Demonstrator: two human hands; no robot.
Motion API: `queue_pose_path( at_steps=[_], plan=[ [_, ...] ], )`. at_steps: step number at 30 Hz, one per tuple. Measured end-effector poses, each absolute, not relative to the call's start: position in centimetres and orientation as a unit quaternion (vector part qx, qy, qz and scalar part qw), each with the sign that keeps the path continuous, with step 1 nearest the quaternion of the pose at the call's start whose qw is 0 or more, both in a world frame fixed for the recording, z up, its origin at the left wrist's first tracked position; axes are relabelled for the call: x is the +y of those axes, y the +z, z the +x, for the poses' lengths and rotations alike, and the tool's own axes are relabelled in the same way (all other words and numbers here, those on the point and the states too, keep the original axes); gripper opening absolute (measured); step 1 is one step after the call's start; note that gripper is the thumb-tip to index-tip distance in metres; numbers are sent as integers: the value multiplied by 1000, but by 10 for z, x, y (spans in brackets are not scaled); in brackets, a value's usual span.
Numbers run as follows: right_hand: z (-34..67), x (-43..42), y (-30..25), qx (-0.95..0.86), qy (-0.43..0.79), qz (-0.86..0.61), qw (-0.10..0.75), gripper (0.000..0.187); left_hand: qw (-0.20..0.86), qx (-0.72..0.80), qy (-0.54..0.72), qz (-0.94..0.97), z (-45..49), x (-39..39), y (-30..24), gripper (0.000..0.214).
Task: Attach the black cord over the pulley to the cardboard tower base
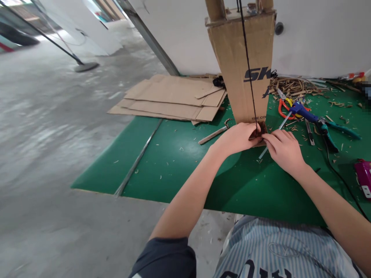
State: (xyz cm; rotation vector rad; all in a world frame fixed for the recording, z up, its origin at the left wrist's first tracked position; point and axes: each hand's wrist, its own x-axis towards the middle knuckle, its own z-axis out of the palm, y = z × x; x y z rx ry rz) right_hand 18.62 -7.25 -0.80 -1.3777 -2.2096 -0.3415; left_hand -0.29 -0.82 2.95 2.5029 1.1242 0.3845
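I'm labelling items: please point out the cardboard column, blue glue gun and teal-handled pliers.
Cardboard column (236,63), head view: on its front panel.
Blue glue gun (303,112), head view: on its body.
Teal-handled pliers (343,129), head view: on one handle.

1. Toward three o'clock in my head view I see the left hand (243,135), bare, running back through a slim wrist into a bare left forearm (188,189).
2. The right hand (285,152), also at three o'clock, is bare too, and so is the right forearm (333,204) at four o'clock.
3. Near half past six I pick out a dark navy left sleeve (168,256), short and loose, its hem around the elbow; a small pale patch (136,276) shows at its lower edge.
4. Between four and five o'clock I make out a light-blue and white striped garment (249,239), softly creased.
5. Bold dark lettering (255,270) crosses it, cut off below, so I cannot read the whole word.
6. Above the letters I find a thin oval outline (284,249).
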Motion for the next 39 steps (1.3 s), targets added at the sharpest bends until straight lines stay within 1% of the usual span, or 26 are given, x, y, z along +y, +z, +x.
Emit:
queue_pose_path(
  at_steps=[2, 4, 8, 10, 14, 17, 22, 33, 39],
  plan=[
    [186, -71, -9, -813, -141, -503, 257, 29, 174, 399, 109, 894, -2, -9, 30, 15],
    [185, -68, -10, -810, -160, -494, 273, 28, 150, 389, 88, 905, -1, -9, 30, 19],
    [182, -61, -12, -804, -198, -473, 301, 23, 112, 376, 75, 917, 1, -10, 31, 20],
    [180, -59, -9, -806, -205, -474, 291, 22, 93, 379, 72, 918, 1, -11, 31, 18],
    [176, -57, 1, -815, -215, -482, 241, 20, 57, 367, 69, 926, 3, -12, 30, 11],
    [173, -54, 6, -817, -210, -492, 217, 19, 43, 366, 66, 927, 4, -13, 29, 11],
    [168, -51, 5, -803, -185, -520, 222, 18, 20, 357, 66, 931, 3, -14, 27, 11],
    [169, -54, 4, -819, -172, -506, 209, 23, -57, 358, 26, 932, 2, -19, 25, 13],
    [171, -54, 0, -828, -189, -487, 205, 22, -90, 372, 53, 922, 0, -21, 18, 17]
  ],
)
